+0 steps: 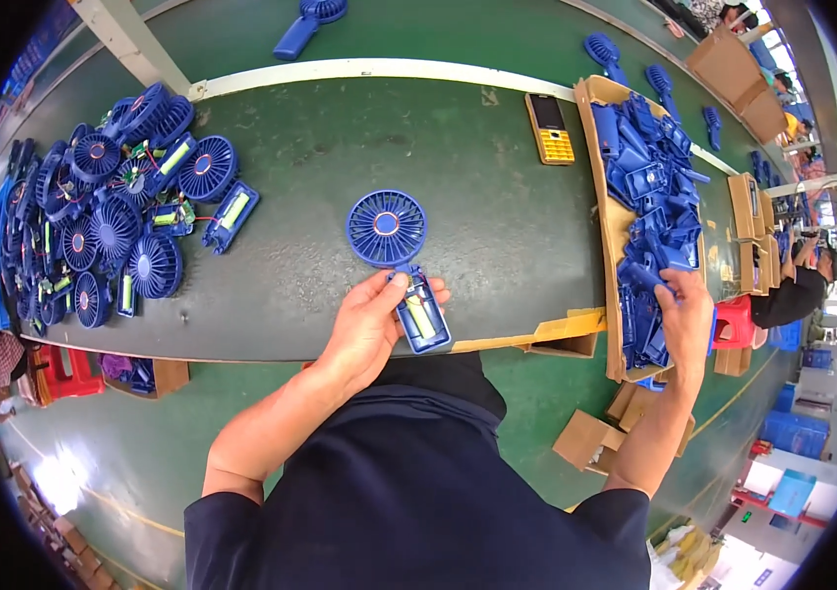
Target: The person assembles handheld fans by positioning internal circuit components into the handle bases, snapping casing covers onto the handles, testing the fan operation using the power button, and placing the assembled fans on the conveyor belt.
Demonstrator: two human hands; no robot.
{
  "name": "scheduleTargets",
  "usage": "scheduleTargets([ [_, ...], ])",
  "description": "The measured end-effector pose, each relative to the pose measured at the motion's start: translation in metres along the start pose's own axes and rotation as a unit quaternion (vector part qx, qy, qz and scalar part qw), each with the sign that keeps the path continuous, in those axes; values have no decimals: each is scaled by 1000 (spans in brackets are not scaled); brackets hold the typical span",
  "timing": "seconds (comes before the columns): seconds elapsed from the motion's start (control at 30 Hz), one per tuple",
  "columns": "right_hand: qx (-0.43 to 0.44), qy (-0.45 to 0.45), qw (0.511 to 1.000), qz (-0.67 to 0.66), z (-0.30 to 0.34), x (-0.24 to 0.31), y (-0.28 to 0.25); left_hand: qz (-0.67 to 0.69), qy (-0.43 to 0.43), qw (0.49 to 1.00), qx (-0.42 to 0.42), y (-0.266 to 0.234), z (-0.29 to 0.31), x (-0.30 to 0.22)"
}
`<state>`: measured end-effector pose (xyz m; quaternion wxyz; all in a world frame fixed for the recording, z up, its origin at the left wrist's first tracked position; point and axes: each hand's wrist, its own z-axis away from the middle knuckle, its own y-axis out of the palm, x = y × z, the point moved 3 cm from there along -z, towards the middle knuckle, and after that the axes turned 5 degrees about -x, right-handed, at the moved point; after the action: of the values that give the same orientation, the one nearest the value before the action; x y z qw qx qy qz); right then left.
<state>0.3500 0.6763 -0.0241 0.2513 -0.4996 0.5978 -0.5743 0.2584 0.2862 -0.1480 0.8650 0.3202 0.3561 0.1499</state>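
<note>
My left hand (371, 320) grips the handle of a small blue handheld fan (386, 228) near the table's front edge. The handle is open on its upper side and shows a yellow-green battery (420, 313) and thin wires inside. The fan's round grille points away from me. On the right, my right hand (684, 305) reaches into a long cardboard box (599, 211) heaped with blue plastic handle covers (646, 182). Its fingers are closed on one blue handle cover (672, 281) at the box's near part; the fingertips are partly hidden.
A big pile of blue fans (115, 226) with exposed batteries and circuit boards lies at the left. A yellow keypad phone (550, 130) rests near the box. Beyond the white rail (369, 68) lie more finished-looking fans. Cardboard boxes (587, 440) stand on the floor; a person (802, 285) sits at far right.
</note>
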Motion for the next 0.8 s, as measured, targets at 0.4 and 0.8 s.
scheduleTargets([
  [0.4,54,109,861,-493,60,113,135,49,-3,999,-20,3,12,11],
  [0.8,-52,-218,971,-85,60,171,141,97,-5,993,74,5,7,20],
])
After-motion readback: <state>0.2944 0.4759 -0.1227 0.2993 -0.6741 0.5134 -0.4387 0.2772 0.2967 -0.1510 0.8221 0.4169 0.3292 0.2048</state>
